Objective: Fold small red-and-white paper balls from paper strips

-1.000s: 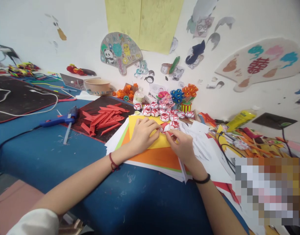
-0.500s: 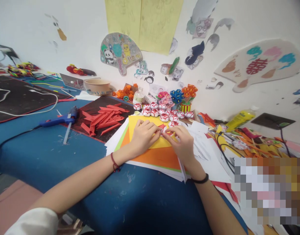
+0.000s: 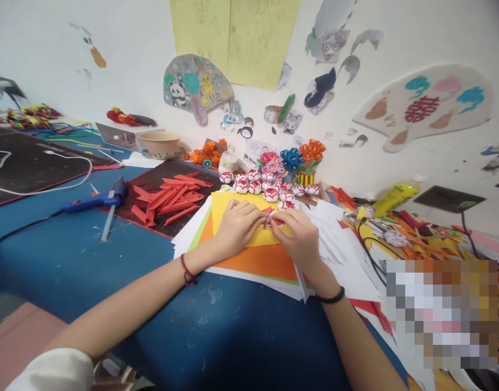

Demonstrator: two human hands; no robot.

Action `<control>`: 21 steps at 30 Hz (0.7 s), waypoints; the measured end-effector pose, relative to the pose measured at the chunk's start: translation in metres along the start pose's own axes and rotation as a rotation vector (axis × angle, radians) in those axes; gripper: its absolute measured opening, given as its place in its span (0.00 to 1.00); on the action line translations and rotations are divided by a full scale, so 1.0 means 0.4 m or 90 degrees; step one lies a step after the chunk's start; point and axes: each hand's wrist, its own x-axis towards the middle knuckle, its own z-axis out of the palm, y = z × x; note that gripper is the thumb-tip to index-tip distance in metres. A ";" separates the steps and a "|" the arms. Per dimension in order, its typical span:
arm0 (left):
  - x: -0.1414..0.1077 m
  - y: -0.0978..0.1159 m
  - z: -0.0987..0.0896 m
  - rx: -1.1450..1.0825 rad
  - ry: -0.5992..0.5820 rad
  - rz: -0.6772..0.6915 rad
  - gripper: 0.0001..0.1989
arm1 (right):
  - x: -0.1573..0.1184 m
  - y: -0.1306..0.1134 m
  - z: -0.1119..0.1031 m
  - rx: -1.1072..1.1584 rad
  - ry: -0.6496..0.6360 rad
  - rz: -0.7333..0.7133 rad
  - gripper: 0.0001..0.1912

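Note:
Between the fingertips of both hands is a small red and white folded paper piece point(image 3: 269, 217), largely covered by the fingers. My left hand point(image 3: 241, 225) pinches it from the left, and my right hand point(image 3: 298, 233) grips it from the right. Both hands are just above a yellow sheet point(image 3: 220, 209) that lies over an orange sheet point(image 3: 257, 263) on a stack of paper. Just beyond the fingers stand several red and white paper flowers point(image 3: 270, 194). Red folded paper strips point(image 3: 168, 198) lie heaped on a dark mat to the left.
A blue glue gun point(image 3: 92, 202) with a cable rests on the blue table point(image 3: 151, 304) at left. Behind are a round bowl point(image 3: 158, 144) and blue and orange flower bunches point(image 3: 312, 153). White sheets, paper scraps and a yellow bottle point(image 3: 396, 198) crowd the right side.
The view has shifted slightly, so everything appears a little further left. Both hands keep hold of the small paper piece; the fingertips have moved only slightly around it.

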 end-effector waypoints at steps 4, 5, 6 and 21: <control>0.001 -0.008 0.002 -0.027 -0.010 -0.005 0.12 | 0.001 0.000 0.002 0.010 0.010 -0.013 0.05; 0.001 -0.010 0.002 -0.032 -0.015 -0.001 0.12 | 0.001 0.000 0.002 0.014 0.012 -0.017 0.05; 0.000 -0.011 0.002 -0.034 -0.018 0.004 0.12 | 0.001 0.000 0.002 0.017 0.012 -0.020 0.06; 0.008 0.017 0.002 0.041 0.008 0.028 0.10 | 0.001 -0.032 0.005 0.016 0.041 0.065 0.05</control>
